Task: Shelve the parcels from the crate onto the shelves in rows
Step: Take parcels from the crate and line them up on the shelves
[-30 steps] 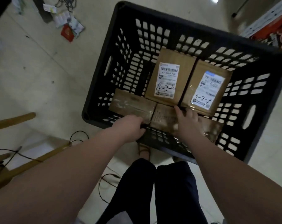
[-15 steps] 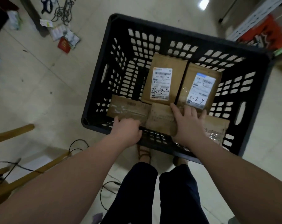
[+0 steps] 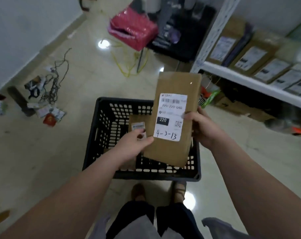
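I hold a flat brown parcel (image 3: 176,87) upright above the black crate (image 3: 105,128). Its white label reads "4-3-13". My left hand (image 3: 135,145) pinches its lower left edge, thumb on the front. My right hand (image 3: 200,125) grips its right edge at mid height. Another brown parcel (image 3: 137,122) with a small label lies in the crate, partly hidden behind my left hand and the held parcel. On the right, a white shelf (image 3: 246,81) carries a row of several labelled brown parcels (image 3: 254,57).
A pink bag (image 3: 132,30) and yellow cord lie on the floor beyond the crate. Cables and loose clutter (image 3: 48,94) sit at the left. Boxes and packets (image 3: 232,104) fill the space under the shelf. My feet stand just behind the crate.
Both hands were down in the crate on the front parcels. They have lifted one parcel up and turned it label-side toward me. My view has swung up and right toward the shelf.
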`<state>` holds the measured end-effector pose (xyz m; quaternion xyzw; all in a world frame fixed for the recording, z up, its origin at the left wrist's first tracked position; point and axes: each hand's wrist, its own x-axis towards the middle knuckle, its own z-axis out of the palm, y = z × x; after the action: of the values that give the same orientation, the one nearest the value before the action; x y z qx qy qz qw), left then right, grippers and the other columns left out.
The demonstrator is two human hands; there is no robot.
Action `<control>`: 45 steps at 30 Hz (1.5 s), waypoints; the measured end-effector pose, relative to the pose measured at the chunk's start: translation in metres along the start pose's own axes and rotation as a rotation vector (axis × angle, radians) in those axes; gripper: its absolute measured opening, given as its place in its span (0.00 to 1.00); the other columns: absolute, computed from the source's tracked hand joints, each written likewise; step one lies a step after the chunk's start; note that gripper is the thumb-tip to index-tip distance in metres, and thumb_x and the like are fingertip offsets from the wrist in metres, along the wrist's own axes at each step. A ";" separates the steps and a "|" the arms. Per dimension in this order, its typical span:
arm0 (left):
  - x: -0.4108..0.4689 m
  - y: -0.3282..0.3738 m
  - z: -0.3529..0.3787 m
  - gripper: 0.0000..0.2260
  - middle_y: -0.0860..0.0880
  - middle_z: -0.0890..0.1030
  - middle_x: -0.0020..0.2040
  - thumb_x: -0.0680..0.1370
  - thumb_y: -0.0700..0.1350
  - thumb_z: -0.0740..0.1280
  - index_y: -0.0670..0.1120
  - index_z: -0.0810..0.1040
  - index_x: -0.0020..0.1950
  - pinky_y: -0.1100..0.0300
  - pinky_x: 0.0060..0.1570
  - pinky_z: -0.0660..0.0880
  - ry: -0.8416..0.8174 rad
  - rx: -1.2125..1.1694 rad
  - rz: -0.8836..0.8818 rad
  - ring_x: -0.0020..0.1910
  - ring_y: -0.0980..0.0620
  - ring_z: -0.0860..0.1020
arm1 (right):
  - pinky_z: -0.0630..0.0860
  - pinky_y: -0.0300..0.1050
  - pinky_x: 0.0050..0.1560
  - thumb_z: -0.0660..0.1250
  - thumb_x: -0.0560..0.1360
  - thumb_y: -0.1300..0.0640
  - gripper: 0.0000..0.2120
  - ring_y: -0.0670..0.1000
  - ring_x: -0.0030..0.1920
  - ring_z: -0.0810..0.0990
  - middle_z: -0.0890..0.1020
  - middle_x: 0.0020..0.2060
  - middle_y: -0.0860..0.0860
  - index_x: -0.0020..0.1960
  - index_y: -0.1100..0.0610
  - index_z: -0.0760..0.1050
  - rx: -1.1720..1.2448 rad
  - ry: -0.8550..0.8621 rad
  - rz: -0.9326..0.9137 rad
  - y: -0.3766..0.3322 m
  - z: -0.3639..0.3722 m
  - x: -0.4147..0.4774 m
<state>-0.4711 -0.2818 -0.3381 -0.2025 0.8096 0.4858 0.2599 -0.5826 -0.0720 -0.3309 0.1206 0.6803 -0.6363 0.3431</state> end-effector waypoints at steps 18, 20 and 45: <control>-0.074 0.193 0.045 0.33 0.50 0.79 0.59 0.64 0.59 0.72 0.60 0.67 0.68 0.42 0.59 0.74 -0.302 -0.452 0.187 0.58 0.46 0.77 | 0.70 0.66 0.66 0.79 0.59 0.48 0.40 0.61 0.65 0.76 0.80 0.63 0.52 0.69 0.44 0.70 0.272 0.047 -0.295 -0.051 -0.108 -0.144; -0.082 0.218 0.065 0.36 0.49 0.80 0.58 0.62 0.60 0.74 0.59 0.68 0.68 0.41 0.58 0.74 -0.297 -0.436 0.210 0.58 0.45 0.77 | 0.73 0.63 0.64 0.78 0.58 0.50 0.39 0.58 0.63 0.78 0.81 0.61 0.49 0.68 0.43 0.70 0.274 0.093 -0.320 -0.052 -0.128 -0.166; -0.190 0.349 0.296 0.13 0.44 0.81 0.48 0.74 0.59 0.68 0.51 0.77 0.50 0.49 0.53 0.76 -0.279 -0.205 0.131 0.48 0.44 0.79 | 0.79 0.59 0.56 0.78 0.56 0.48 0.38 0.56 0.55 0.82 0.84 0.55 0.49 0.65 0.44 0.70 0.316 0.339 -0.328 0.005 -0.328 -0.334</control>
<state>-0.4588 0.1519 -0.0994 -0.1055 0.7233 0.6050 0.3156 -0.4367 0.3311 -0.1425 0.1654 0.6310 -0.7521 0.0938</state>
